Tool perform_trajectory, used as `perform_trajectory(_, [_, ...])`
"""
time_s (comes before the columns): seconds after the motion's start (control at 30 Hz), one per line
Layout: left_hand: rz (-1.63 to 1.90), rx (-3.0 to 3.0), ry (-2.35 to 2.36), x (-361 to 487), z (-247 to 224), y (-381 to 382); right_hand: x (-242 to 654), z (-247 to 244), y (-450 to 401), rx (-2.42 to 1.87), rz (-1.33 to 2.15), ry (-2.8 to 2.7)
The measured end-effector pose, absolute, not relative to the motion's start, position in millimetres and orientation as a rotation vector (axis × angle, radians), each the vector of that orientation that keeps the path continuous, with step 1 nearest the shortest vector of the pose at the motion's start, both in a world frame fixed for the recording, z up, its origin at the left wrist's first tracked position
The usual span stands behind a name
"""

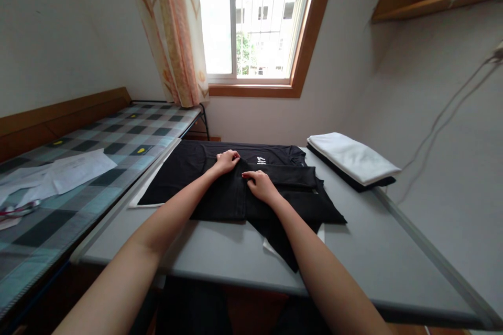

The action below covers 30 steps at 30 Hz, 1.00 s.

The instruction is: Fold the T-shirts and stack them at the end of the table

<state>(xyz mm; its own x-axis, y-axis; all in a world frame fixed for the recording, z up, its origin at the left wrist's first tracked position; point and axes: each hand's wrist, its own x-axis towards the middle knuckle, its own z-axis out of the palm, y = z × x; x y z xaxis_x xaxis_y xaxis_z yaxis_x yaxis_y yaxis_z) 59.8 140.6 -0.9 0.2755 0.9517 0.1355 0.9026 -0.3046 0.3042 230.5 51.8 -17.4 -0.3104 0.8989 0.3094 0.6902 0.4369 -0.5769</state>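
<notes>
Pinching the black garment [220,199] — left hand [227,162] and right hand [260,186], close together over the grey table [220,248].

Daylight fills the window [261,21] before me, a flowered curtain [173,31] and checked bed [118,138] left of it.

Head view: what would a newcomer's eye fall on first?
Probably the bright window at top centre, beside a floral curtain. Next, the left hand and right hand on black clothing spread across the grey table. To their right, folded white cloth tops black cloth.
</notes>
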Motion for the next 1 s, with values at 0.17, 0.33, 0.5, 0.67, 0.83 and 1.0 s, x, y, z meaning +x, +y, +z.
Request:
perform_trajectory(0.17, [0.667,2.547,1.679,60.9,-15.7,132.7,228.5,-17.3,49.2,-1.349,0.366,-2.161])
perform_trajectory(0.33, [0.569,2.739,1.477,54.4,-16.9,119.2,227.6,-19.3,47.5,-1.329,0.240,-2.215])
perform_trajectory(0.5, [0.385,2.749,1.435,40.4,-20.2,96.9,228.1,-21.0,48.5,-1.333,0.171,-2.197])
perform_trajectory(0.67, [0.299,2.723,1.498,26.8,-21.4,72.3,227.2,-18.3,47.8,-1.401,0.158,-2.131])
perform_trajectory(0.83, [0.389,2.831,1.347,27.2,-15.5,56.2,230.0,-15.7,49.6,-1.492,0.180,-1.925])
perform_trajectory(1.0, [0.306,2.922,1.037,40.3,-10.2,44.8,234.5,-15.9,52.3,-1.551,0.183,-1.776])
